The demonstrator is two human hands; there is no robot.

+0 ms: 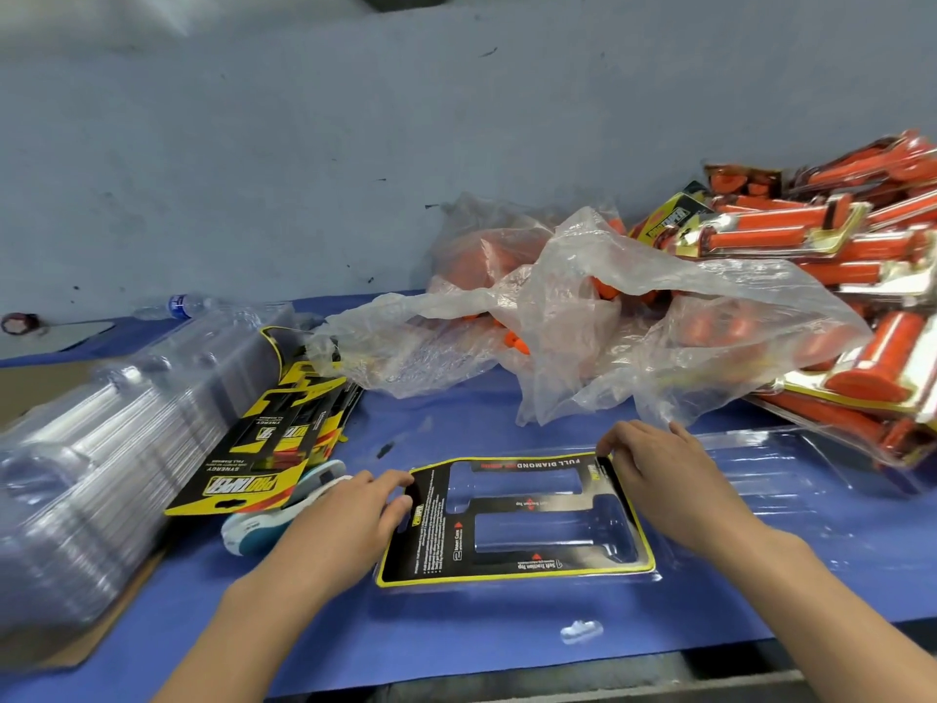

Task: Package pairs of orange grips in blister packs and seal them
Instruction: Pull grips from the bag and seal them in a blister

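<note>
A black and yellow insert card (512,520) lies in an open clear blister pack (791,469) on the blue table, in front of me. My left hand (345,515) touches the card's left edge with its fingertips. My right hand (654,464) presses down on the card's upper right corner with curved fingers. The card's two cut-out windows hold no grips. Loose orange grips (603,289) lie inside a crumpled clear plastic bag (583,317) behind the card.
A stack of empty clear blister shells (116,438) fills the left side, with spare printed cards (284,443) beside it. Sealed packs of orange grips (821,276) pile up at the right. A white and teal tool (274,515) lies by my left hand. A water bottle (177,305) lies at the back.
</note>
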